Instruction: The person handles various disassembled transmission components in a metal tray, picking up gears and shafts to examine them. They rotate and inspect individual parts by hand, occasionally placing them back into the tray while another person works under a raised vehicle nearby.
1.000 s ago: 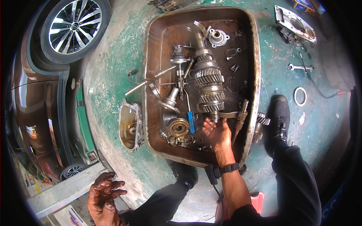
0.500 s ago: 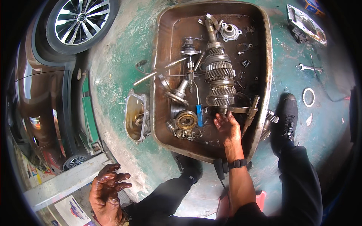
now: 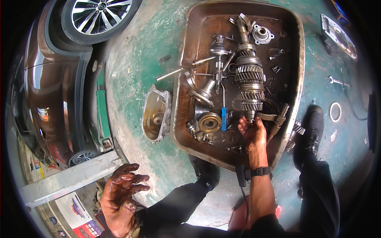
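- Steel gear shaft (image 3: 250, 79), a long silvery stack of toothed gears, lies lengthwise inside the big brown rust-stained metal pan (image 3: 179, 119), right of the pan's middle, its threaded end toward the person.
- Right arm: the bare forearm rises from the lower edge and crosses the pan's near rim, a black band (image 3: 260, 171) around the wrist.
- Right hand (image 3: 255, 139): turned palm up, fingers pointing away from the person, set at the shaft's near end.
- Right grip: half curled, with fingers to the left of the threaded end and the thumb to its right; the fingertips seem to touch it, but whether they clasp it firmly I cannot tell.
- Just beside the right thumb is a curved steel fork on a rod (image 3: 281, 119); to the left of the fingers lie a screwdriver with a blue handle (image 3: 224, 119) and a round brass-coloured toothed ring (image 3: 210, 122).
- Left hand (image 3: 123, 194): raised at the lower left, well apart from the pan, its fingers dark with oil and pointing up and to the right.
- Left grip: loosely bent and well open, with nothing in it.
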Motion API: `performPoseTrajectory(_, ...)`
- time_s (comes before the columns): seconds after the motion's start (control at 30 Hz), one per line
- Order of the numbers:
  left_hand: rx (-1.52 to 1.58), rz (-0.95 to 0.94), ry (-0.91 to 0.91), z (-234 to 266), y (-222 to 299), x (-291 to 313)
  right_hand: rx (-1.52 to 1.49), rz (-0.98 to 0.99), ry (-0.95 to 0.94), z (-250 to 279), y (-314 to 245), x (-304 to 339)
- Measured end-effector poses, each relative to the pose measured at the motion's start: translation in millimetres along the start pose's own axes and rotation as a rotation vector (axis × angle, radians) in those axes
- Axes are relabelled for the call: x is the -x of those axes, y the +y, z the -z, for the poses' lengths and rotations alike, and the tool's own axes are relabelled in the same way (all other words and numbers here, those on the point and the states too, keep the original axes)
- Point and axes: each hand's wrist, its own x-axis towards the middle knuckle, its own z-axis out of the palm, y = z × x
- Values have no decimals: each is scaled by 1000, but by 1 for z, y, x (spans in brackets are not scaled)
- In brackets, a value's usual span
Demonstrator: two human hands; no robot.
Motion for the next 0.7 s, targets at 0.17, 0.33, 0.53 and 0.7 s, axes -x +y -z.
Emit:
performPoseTrajectory(0.17, 2, -9, -29, 6, -4, 1, -29, 27, -7, -2, 3, 2)
performPoseTrajectory(0.33, 29, -59, -90, 11, -7, 2, -42, 51, -55, -10, -2, -6)
performPoseTrajectory(0.53, 42, -75, -132, 12, -7, 3, -48, -2, -45, -14, -6, -14)
performPoseTrajectory(0.7, 33, -93, -159, 11, -3, 2, -148, 63, -117, -16, -5, -8)
